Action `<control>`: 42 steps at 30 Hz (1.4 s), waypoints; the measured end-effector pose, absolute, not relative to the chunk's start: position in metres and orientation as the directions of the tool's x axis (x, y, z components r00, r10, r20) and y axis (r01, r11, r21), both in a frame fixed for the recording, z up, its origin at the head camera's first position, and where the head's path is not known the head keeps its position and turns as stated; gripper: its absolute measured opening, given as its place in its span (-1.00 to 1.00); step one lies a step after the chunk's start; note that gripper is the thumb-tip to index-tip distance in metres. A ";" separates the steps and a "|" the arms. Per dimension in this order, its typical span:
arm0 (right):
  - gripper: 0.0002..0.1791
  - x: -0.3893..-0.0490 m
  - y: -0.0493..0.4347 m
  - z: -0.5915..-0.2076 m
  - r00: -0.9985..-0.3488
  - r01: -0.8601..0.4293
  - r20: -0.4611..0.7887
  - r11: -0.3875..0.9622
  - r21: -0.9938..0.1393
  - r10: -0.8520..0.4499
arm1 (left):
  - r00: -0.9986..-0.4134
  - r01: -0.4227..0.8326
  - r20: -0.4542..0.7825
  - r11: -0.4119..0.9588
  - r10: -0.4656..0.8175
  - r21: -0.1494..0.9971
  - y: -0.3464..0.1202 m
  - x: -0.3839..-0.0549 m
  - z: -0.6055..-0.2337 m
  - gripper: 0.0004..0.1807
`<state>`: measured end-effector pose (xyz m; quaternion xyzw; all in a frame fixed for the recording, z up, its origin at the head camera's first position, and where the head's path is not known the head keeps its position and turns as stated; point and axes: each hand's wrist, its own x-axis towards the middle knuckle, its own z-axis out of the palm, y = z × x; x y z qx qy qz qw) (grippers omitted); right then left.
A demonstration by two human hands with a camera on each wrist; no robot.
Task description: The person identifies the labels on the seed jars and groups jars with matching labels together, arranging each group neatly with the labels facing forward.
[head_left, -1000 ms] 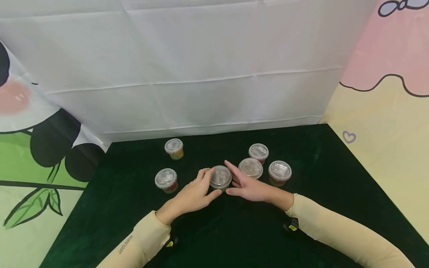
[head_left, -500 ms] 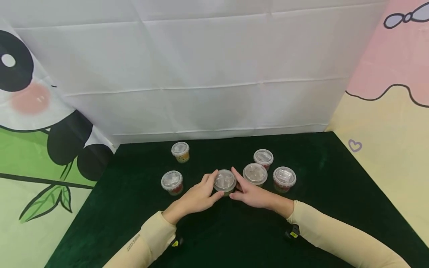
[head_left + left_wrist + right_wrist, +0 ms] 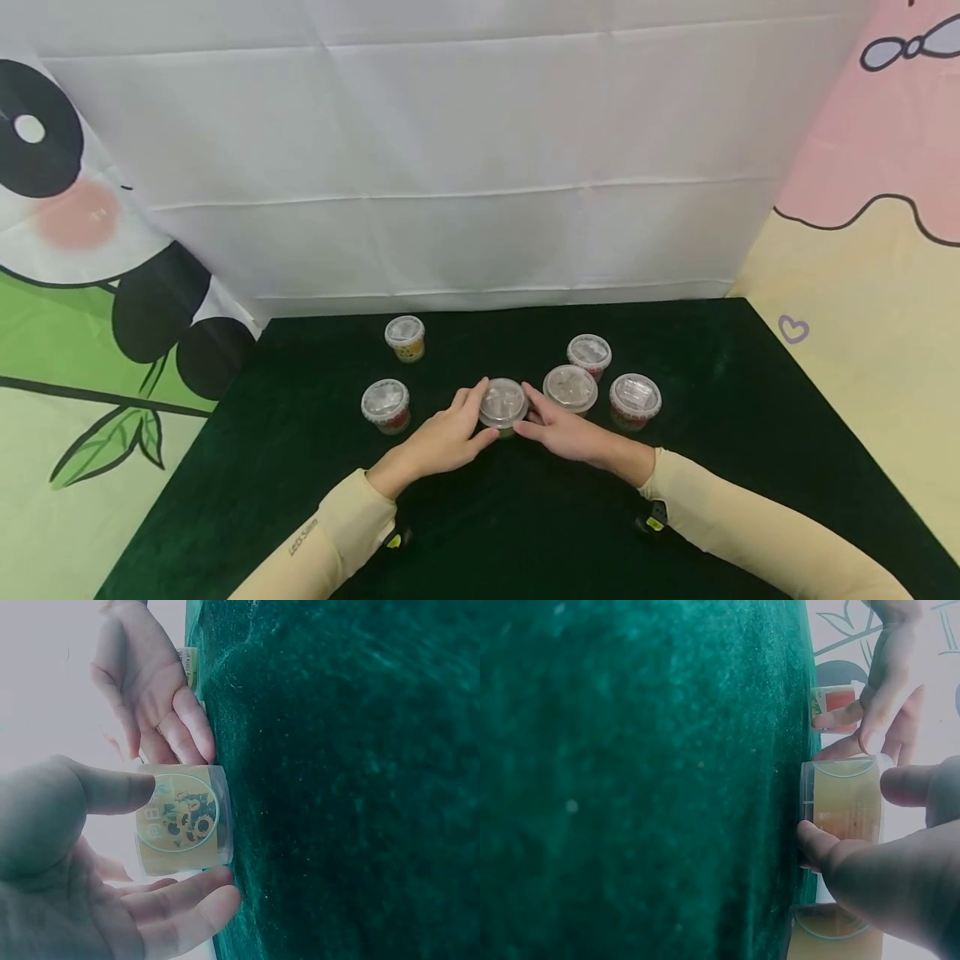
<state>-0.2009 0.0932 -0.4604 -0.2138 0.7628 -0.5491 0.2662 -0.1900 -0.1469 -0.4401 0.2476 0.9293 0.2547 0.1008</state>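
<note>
A small lidded plastic tub (image 3: 503,403) stands on the green cloth between my two hands. Its side shows a yellowish label with a sunflower picture (image 3: 196,817) in the left wrist view. My left hand (image 3: 442,433) holds the tub from the left, thumb on the near side and fingers reaching around the far side. From the right, my right hand (image 3: 562,429) holds it too, with one fingertip (image 3: 814,834) low by its base and another digit up at the lid. A second lidded tub (image 3: 571,388) sits just beyond the right hand.
Lidded tubs stand at the right back (image 3: 589,353) and farther right (image 3: 635,400). On the left are a red-bodied tub (image 3: 386,405) and a yellow one (image 3: 405,337) behind it. A white cloth wall (image 3: 480,242) rises behind the green tabletop (image 3: 697,358).
My right hand's fingers have drawn in closer to the tub, so both hands now enclose it. The head view has shifted slightly; the other tubs keep their places.
</note>
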 end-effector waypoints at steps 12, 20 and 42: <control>-0.11 -0.200 0.097 -0.465 -0.719 -0.089 -0.123 0.266 -0.960 -0.684 | -0.836 0.428 -0.070 0.727 0.544 0.537 -0.150 -0.189 -0.440 -0.15; -0.19 -0.203 0.099 -0.456 -0.696 -0.095 -0.109 0.242 -0.966 -0.710 | -0.830 0.435 -0.039 0.690 0.556 0.579 -0.154 -0.190 -0.432 -0.16; -0.35 -0.214 0.100 -0.395 -0.848 0.165 -0.038 -0.195 -0.967 -0.529 | -0.869 0.435 0.276 0.371 0.411 0.820 -0.147 -0.212 -0.394 -0.37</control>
